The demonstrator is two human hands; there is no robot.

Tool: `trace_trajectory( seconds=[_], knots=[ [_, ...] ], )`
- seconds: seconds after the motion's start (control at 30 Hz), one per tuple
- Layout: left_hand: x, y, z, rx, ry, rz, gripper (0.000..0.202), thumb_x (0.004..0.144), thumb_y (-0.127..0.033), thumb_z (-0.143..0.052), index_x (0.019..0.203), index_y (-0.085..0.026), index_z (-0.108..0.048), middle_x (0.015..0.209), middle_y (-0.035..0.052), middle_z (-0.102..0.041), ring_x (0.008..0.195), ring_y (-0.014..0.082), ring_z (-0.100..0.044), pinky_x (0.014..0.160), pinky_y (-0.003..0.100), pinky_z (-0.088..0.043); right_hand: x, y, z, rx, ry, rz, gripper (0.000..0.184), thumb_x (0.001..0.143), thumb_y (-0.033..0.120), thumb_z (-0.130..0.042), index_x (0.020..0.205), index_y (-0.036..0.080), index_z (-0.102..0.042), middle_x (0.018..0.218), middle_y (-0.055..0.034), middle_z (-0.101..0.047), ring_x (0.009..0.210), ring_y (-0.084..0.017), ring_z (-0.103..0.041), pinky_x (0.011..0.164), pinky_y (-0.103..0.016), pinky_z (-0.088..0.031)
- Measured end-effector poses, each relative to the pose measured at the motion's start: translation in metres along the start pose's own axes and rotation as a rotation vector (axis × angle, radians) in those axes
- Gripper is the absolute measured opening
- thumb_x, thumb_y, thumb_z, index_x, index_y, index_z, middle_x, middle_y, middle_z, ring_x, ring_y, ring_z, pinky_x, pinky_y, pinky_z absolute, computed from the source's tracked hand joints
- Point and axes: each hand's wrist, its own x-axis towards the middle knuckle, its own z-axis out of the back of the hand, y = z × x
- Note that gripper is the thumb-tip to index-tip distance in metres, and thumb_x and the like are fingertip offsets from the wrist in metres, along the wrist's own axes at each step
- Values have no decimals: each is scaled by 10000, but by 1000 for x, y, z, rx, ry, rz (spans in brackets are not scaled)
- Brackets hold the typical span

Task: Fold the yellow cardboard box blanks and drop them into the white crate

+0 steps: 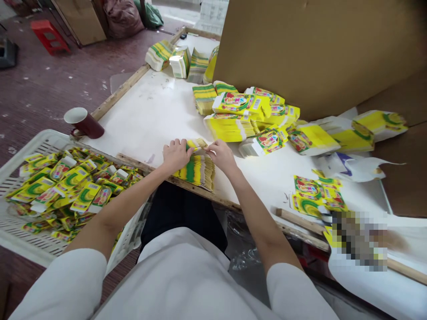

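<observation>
A stack of flat yellow-and-green printed cartons (197, 171) lies at the near edge of the white table (150, 111). My left hand (176, 154) rests on its left side with fingers curled over the top carton. My right hand (221, 154) pinches the top carton's flap at the stack's upper right. Both hands touch the same top piece, which is partly lifted between them.
A white plastic crate (20, 242) full of folded small boxes stands at my left. A dark red mug (83, 122) sits on the table's left corner. More carton stacks (230, 126) and a large brown cardboard sheet (316, 49) lie beyond. Loose flat cartons (315, 195) lie right.
</observation>
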Motion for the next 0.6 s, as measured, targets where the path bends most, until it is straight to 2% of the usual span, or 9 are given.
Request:
trace_trajectory(
  seconds=[0.1,0.2,0.3,0.43,0.5,0.6],
  knots=[
    [0,-1,1,4,3,0,494,1028,-510,-341,1299,-151,-546,1286,186,-632,1197,353,-566,959,472,-432,5,1,1,-23,18,17,98,877,201,-665,901,197,-760,1039,-90,-714,1014,-239,-633,857,-316,-459],
    [-1,-1,1,5,7,7,491,1031,-505,-337,1305,-152,-542,1292,189,-626,1206,351,-562,966,471,-428,15,6,-1,-40,41,-4,77,852,207,-677,903,202,-734,937,-59,-747,899,-223,-651,783,-295,-450],
    [-1,0,1,-1,11,-11,478,1029,-492,-353,1307,-150,-540,1295,189,-621,1218,348,-555,977,471,-427,23,12,-6,-58,29,-71,126,859,225,-647,931,181,-741,884,-83,-765,860,-236,-668,755,-302,-440],
    [-2,2,0,-3,19,-31,442,1030,-440,-365,1318,-147,-529,1299,192,-611,1227,348,-549,977,477,-431,26,18,-14,-22,42,-163,209,876,242,-606,766,163,-765,779,-107,-768,846,-245,-695,751,-300,-448],
    [-2,2,0,-7,22,-32,424,1032,-421,-361,1314,-151,-527,1296,193,-607,1227,346,-547,974,478,-432,25,23,-19,39,70,-198,281,893,274,-599,705,151,-768,708,-96,-756,787,-230,-699,728,-291,-461],
    [-1,2,1,-11,42,-37,394,1027,-373,-358,1312,-157,-522,1302,191,-602,1227,339,-541,974,476,-430,23,33,-28,163,126,-213,335,905,382,-622,743,144,-794,665,-55,-748,692,-194,-678,705,-283,-493]
  ],
)
